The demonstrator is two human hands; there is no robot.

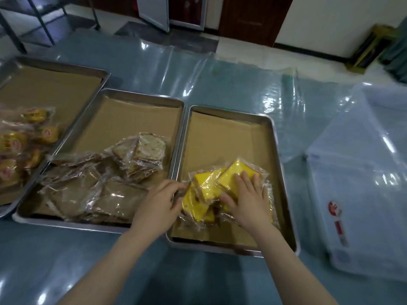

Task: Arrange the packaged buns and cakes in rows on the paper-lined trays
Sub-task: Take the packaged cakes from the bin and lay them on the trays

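Both hands on the yellow cakes (204, 188) heaped at the near end of the right tray (273, 137)
Right hand (248, 199) lies flat on top, fingers spread; left hand (158, 201) has curled fingers pinching a wrapper edge on the pile's left side. Brown cake packs (123, 172) are jumbled in the middle tray (141, 93), and buns (44, 133) sit further left.
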